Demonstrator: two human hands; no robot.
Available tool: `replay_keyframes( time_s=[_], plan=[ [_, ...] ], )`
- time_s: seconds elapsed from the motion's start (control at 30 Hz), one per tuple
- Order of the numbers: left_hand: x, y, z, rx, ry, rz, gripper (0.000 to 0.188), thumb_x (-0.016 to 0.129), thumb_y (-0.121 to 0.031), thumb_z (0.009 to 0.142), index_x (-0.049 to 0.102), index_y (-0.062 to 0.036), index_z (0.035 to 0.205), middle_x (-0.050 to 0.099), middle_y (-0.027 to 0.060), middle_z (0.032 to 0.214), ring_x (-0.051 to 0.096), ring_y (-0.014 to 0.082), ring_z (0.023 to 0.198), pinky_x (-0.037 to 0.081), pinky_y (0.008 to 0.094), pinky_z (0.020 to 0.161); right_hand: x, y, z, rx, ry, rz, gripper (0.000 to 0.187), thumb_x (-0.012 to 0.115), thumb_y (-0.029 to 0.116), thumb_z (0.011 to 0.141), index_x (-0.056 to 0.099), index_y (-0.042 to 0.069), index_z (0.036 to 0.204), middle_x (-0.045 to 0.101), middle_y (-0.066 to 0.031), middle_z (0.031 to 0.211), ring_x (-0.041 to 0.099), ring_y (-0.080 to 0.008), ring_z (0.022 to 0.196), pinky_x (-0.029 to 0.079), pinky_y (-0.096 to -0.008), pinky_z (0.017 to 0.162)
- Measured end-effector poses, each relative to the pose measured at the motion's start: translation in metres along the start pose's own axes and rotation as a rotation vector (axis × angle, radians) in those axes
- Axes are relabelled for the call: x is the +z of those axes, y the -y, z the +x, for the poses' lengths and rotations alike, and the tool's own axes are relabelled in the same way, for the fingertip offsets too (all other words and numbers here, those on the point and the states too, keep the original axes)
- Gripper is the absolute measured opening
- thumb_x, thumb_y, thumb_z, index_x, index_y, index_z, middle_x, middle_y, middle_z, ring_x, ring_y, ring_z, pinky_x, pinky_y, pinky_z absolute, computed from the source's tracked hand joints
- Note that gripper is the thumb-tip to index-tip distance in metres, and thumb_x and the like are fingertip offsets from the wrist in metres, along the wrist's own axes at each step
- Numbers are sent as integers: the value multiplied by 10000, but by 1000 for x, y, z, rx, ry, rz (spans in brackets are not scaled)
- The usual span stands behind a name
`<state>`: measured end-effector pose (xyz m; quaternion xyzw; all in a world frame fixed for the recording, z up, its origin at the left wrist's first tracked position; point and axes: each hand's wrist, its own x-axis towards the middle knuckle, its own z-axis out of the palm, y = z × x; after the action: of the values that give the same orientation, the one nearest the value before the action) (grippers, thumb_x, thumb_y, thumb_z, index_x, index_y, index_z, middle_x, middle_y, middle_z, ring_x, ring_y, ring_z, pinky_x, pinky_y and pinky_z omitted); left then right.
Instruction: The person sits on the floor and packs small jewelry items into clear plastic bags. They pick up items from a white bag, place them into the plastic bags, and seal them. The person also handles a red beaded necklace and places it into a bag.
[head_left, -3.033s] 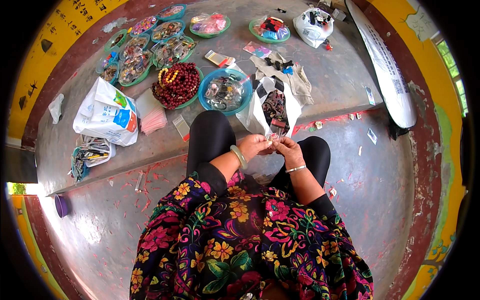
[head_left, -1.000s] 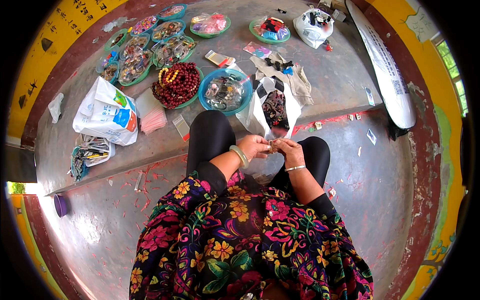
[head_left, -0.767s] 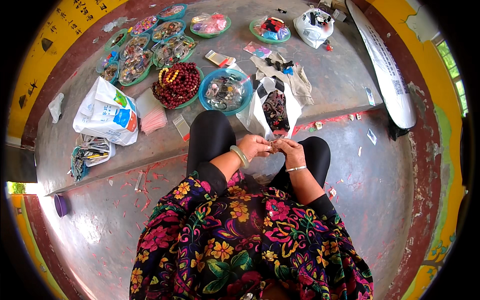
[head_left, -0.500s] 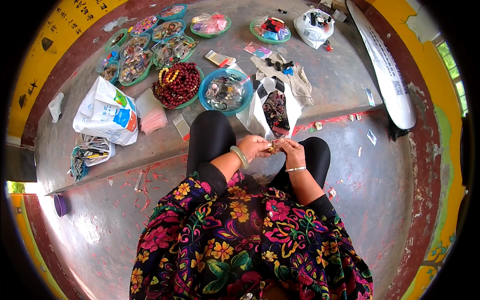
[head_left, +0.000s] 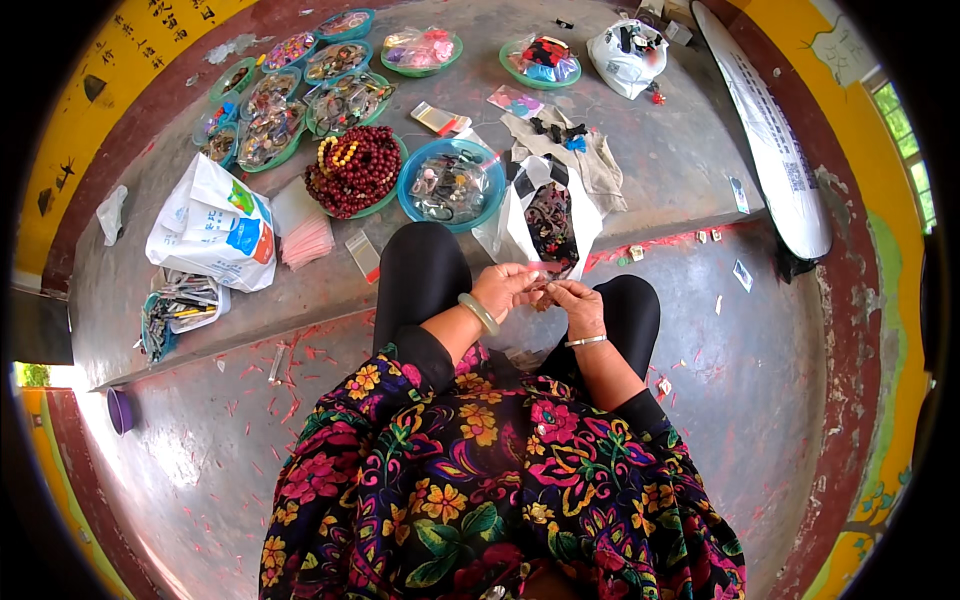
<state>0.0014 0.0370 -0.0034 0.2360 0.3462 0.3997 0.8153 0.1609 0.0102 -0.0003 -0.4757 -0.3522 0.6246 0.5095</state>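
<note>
Over my lap, my left hand [head_left: 503,288] is closed in a pinch on a small clear plastic bag [head_left: 546,267] with a pinkish edge. Close beside it, my right hand [head_left: 577,305] has thumb and finger pinched together at the bag's lower part. A tiny brownish thing shows under the fingertips, too small to make out. Just beyond my hands stands an open white plastic bag [head_left: 515,225] with dark patterned cloth [head_left: 549,225] inside. A stack of clear bags with pink edges [head_left: 306,243] lies to the left on the raised ledge.
A blue basin [head_left: 404,190] of small packets and dark red bead strings [head_left: 352,175] in a green basin sit ahead. Several basins of trinkets stand farther left. A white bag [head_left: 215,225] and a tub of pens [head_left: 187,325] are near left; a long white board [head_left: 765,130] leans right.
The clear bag with the pinkish edge now shows up between my fingertips, where a small yellowish-brown thing showed before. My right hand has shifted slightly left and down.
</note>
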Motion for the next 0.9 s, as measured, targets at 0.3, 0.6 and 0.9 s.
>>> replay_keyframes(
  time_s=[0.3,0.6,0.9],
  plan=[
    [-2,1,2,7,19,-49,209,527,-107,827,526,60,953,576,141,930,576,182,839,493,274,739,-1,-1,-1,-22,49,-3,57,580,-3,747,604,-50,769,607,-107,664,577,-173,591,467,-271,582],
    [-6,6,7,40,-48,-1,198,518,-103,832,537,60,943,576,126,913,577,178,823,493,282,744,3,3,-5,-589,-265,-758,94,627,32,691,604,45,781,580,-75,708,554,-179,593,441,-258,551],
    [-9,13,9,-13,35,116,181,466,-76,849,539,57,948,581,102,859,590,176,738,496,283,694,19,13,-12,-763,-173,-873,136,626,22,675,606,53,805,577,-75,743,565,-222,619,454,-275,549]
  ],
)
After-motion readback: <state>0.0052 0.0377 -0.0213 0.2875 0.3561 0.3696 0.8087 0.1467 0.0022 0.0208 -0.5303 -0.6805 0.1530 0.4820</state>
